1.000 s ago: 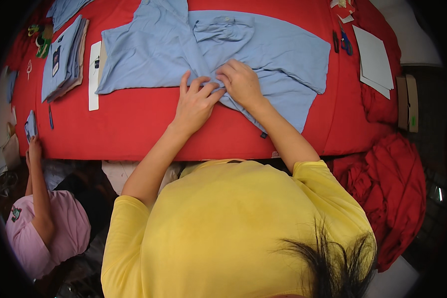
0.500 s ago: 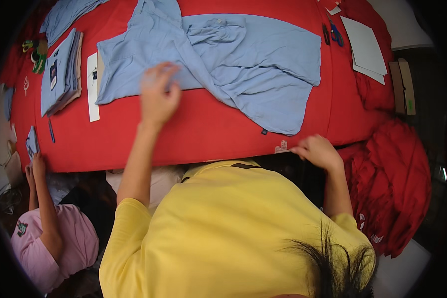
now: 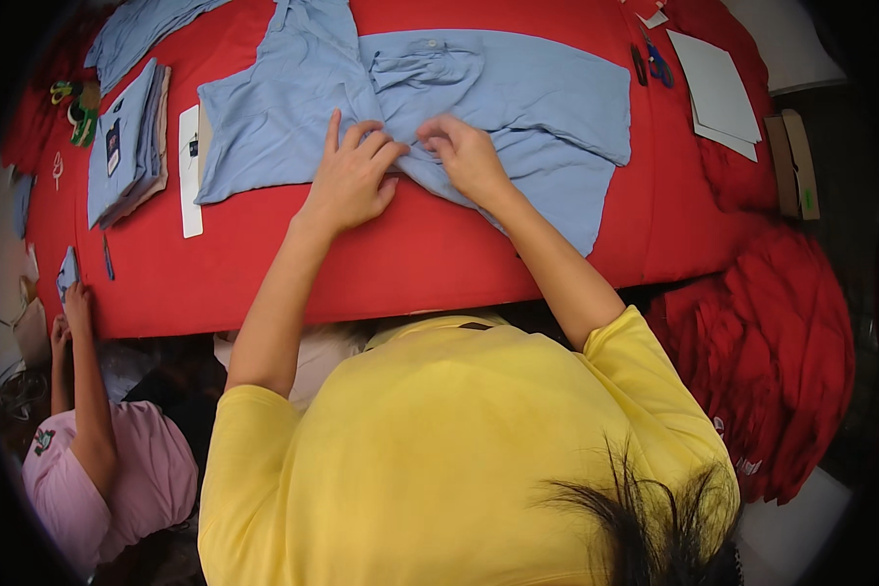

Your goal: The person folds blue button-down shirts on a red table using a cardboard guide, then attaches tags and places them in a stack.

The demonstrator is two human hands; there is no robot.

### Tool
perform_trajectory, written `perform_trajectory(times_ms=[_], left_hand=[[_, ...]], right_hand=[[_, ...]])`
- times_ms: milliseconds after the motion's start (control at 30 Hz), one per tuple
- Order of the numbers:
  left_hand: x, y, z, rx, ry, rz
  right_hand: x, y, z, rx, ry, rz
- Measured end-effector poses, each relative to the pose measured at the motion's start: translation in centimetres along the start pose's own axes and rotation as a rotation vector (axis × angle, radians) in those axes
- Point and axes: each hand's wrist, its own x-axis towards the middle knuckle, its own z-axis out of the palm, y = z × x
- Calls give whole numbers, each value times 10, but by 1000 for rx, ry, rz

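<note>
A light blue garment (image 3: 557,107), with buttons and folds, lies spread on the red-covered table in front of me. My left hand (image 3: 355,181) is over its near middle edge, fingers spread, the index finger pointing away from me. My right hand (image 3: 462,161) is just to the right, over the folded part of the cloth. Its fingers are bent and slightly blurred, with no cloth visible between them. A small gap separates the two hands. On the left, a white strip-shaped ruler or board (image 3: 189,186) lies partly against the garment's edge.
Folded garments (image 3: 127,146) are stacked at left, near green-handled scissors (image 3: 62,92) and a thin blue pen-like item (image 3: 108,257). Blue-handled scissors (image 3: 658,64) and white sheets (image 3: 713,88) lie at right. Red cloth (image 3: 772,361) hangs there. A person in pink (image 3: 117,479) works at left.
My right hand has left the table's near edge and come up and left over the garment. My left hand has shifted right and slightly nearer. My view has turned slightly.
</note>
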Motion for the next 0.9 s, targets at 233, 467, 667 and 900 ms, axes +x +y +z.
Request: perform_trajectory(times_ms=[233,467,667,900], left_hand=[[-24,8,15,-35,131,-36],[-24,12,17,-15,157,-34],[-23,13,26,-28,186,-68],[-32,11,29,-74,140,-113]], right_hand=[[-1,16,11,-304,55,-257],[2,20,19,-396,79,-289],[5,26,20,-378,161,-324],[-82,-28,-88,-427,-321,207]])
